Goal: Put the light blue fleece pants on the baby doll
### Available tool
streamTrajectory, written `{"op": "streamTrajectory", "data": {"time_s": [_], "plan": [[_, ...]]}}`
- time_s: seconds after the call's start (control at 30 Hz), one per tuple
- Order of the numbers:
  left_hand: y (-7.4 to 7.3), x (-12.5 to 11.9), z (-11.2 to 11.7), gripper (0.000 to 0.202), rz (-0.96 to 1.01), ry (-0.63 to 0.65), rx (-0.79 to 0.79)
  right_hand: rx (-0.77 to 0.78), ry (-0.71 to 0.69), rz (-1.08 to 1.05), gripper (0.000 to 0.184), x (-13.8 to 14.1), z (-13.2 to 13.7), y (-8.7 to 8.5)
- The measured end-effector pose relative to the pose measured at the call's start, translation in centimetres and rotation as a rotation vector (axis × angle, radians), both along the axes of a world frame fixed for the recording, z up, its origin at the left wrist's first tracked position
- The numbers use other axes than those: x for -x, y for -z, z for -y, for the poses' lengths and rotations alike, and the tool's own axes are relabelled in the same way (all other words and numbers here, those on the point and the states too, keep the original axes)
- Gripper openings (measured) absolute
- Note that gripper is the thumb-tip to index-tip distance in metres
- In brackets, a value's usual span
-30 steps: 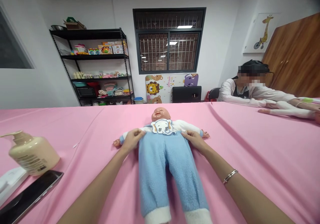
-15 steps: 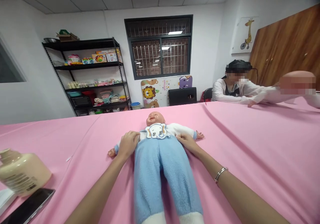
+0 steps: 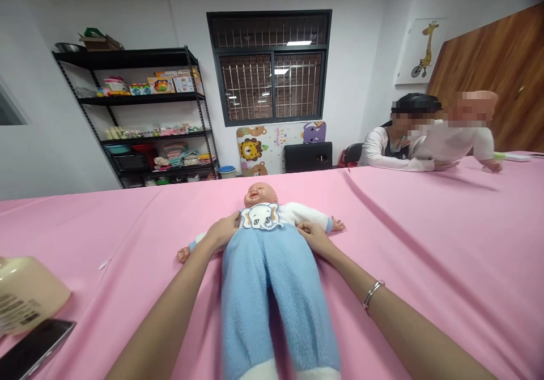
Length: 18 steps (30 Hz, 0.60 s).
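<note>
A baby doll (image 3: 278,261) lies on its back on the pink tablecloth (image 3: 408,289), head away from me and arms spread. It wears a fluffy light blue and white outfit with an elephant face bib (image 3: 260,218) on the chest. At the chest's left side, my left hand (image 3: 223,231) is closed on the clothing below the doll's arm; the fingertips are partly hidden. My right hand (image 3: 315,237) pinches the blue cloth at the opposite side of the waist, thumb and fingers curled together. A silver bracelet (image 3: 373,296) circles my right wrist.
At the left edge are a cream pump bottle (image 3: 32,295) and a dark phone (image 3: 36,349). Across the table on the right, a person (image 3: 382,148) holds another doll (image 3: 457,142) raised. Behind stand a black shelf rack (image 3: 140,97) and a wooden cabinet (image 3: 497,80).
My view has tilted and shifted slightly. My left hand has slid further inward against the doll's side; the right stays at the waist. The other person's doll has been lifted more upright.
</note>
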<state>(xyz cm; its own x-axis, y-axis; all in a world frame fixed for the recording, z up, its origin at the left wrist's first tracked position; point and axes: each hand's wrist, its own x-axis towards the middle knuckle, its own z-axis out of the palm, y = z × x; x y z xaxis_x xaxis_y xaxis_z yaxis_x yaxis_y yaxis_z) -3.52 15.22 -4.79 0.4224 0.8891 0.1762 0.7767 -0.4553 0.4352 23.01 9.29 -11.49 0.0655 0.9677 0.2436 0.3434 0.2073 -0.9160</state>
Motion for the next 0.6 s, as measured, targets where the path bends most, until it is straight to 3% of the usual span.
{"op": "streamTrajectory", "data": {"time_s": [0.17,0.4,0.5,0.6], "plan": [[0.0,-0.2,0.2,0.059,0.192,0.048,-0.034,-0.015,-0.07,-0.041,0.047,0.4,0.1,0.0],[-0.2,0.2,0.0,0.038,-0.121,-0.124,-0.242,0.051,-0.123,-0.122,0.052,-0.5,0.8,-1.0],[-0.8,-0.1,1.3,0.032,0.114,-0.13,-0.287,0.164,-0.29,-0.106,0.048,-1.3,1.4,-1.7],[-0.6,-0.2,3.0,0.042,0.248,-0.055,-0.1,0.211,-0.369,-0.173,0.043,-1.7,1.8,-2.3]]}}
